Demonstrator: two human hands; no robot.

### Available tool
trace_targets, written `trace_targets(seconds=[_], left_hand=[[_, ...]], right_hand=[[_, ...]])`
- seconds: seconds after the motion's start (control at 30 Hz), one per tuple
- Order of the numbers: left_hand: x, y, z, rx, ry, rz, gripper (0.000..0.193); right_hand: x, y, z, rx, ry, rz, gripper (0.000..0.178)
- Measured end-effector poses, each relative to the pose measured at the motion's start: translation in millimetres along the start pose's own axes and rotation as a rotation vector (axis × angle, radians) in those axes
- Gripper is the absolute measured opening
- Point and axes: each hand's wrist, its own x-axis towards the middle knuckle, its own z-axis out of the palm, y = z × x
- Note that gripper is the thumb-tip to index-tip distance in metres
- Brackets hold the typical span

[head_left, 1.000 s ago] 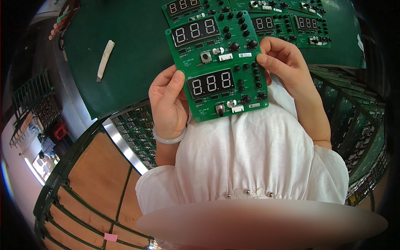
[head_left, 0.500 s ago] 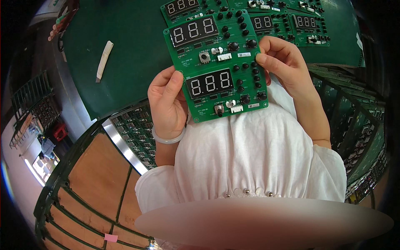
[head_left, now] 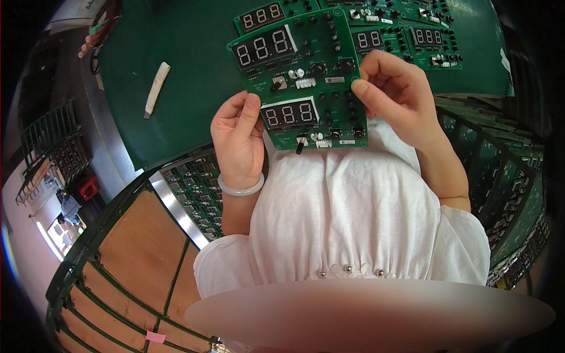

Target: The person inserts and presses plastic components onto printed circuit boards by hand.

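Between my two hands a green circuit board [head_left: 294, 97] is held up by its side edges, tilted. Two black three-digit displays, black push buttons, white connectors and knobbed shafts are mounted on it. My left hand [head_left: 238, 138] pinches the left edge, thumb on the front face; a pale bangle [head_left: 241, 189] circles that wrist. My right hand [head_left: 394, 94] grips the right edge between thumb and fingers. The fingertips behind the board are hidden.
Several similar circuit boards [head_left: 432, 44] lie on the green mat [head_left: 194, 70] beyond my hands. A wrapped blade tool [head_left: 156, 90] rests at the left. Racks filled with boards [head_left: 197, 185] stand below the table, with another rack [head_left: 494, 159] at the right.
The circuit board has tipped, its lower edge rising, so its face looks foreshortened and darker. Both hands keep their grip, with the right shifting slightly.
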Motion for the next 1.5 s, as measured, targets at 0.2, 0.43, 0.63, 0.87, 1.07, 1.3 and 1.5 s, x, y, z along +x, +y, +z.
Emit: trace_targets(seconds=[0.2, 0.43, 0.63, 0.87, 1.07, 1.3, 1.5], left_hand=[[12.8, -5.2, 1.3, -0.103, -0.006, 0.003, 0.019], [33.0, -31.6, -11.1, -0.545, -0.374, -0.293, 0.017], [36.2, -27.4, 19.4, -1.022, -0.722, -0.638, 0.020], [38.7, -43.4, 30.6, -1.118, -1.006, -0.608, 0.007], [42.9, -46.0, 33.4, -1.125, -1.158, -0.593, 0.006], [48.7, -57.8, 37.1, -1.172, -1.275, -0.648, 0.009], [40.9, -43.7, 30.9, -1.133, -1.301, -0.560, 0.009]], right_hand=[[0.5, -39.7, 24.7, -0.464, -0.084, -0.372, 0.010], [-1.1, -50.9, 31.5, -0.389, -0.084, -0.596, 0.010], [-11.1, -10.6, 11.6, -0.211, -0.013, -0.215, 0.006], [-43.2, 55.5, -21.0, -0.083, 0.039, 0.115, 0.011], [-66.0, 93.5, -38.1, -0.066, 0.025, 0.288, 0.014], [-105.2, 197.8, -94.9, 0.523, 0.448, 0.495, 0.033], [-54.5, 180.6, -84.7, 1.012, 0.813, 0.419, 0.059]])
